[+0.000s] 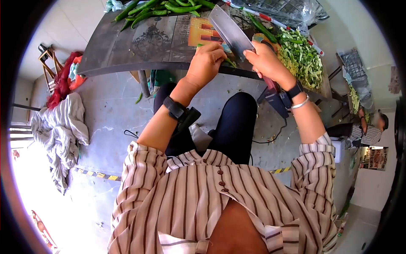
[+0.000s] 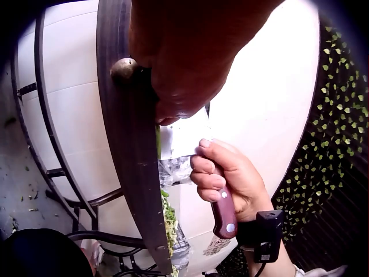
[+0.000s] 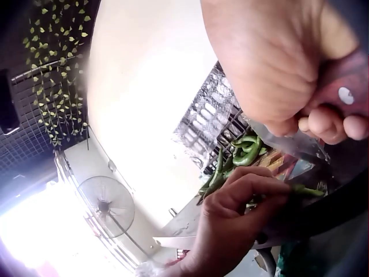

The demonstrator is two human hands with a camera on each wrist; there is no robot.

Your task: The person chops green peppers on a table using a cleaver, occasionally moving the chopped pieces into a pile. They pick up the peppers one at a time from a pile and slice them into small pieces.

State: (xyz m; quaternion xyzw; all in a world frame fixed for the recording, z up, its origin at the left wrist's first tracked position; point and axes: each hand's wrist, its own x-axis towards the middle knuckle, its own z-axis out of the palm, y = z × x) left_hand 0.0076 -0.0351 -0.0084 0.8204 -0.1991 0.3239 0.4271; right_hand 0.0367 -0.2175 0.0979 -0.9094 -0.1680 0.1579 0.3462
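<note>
My right hand (image 1: 270, 63) grips a cleaver by its red-brown riveted handle (image 2: 225, 214). Its broad metal blade (image 1: 230, 31) points away over the table, tilted up toward the far side. Beside it, near the table's front edge, my left hand (image 1: 206, 62) holds a green chili pepper (image 3: 310, 191) between thumb and fingers; only the pepper's end sticks out toward the blade, and the rest is hidden by the fingers. To the right of the cleaver lies a heap of chopped green pieces (image 1: 301, 59), with a whole pepper (image 1: 260, 28) beside it.
A pile of whole green peppers (image 1: 163, 8) lies at the back of the dark patterned table (image 1: 127, 46). Clear plastic wrapping (image 1: 292, 12) covers the far right corner. Crumpled grey cloth (image 1: 63, 122) hangs at the left. Another person (image 1: 368, 129) is at the far right.
</note>
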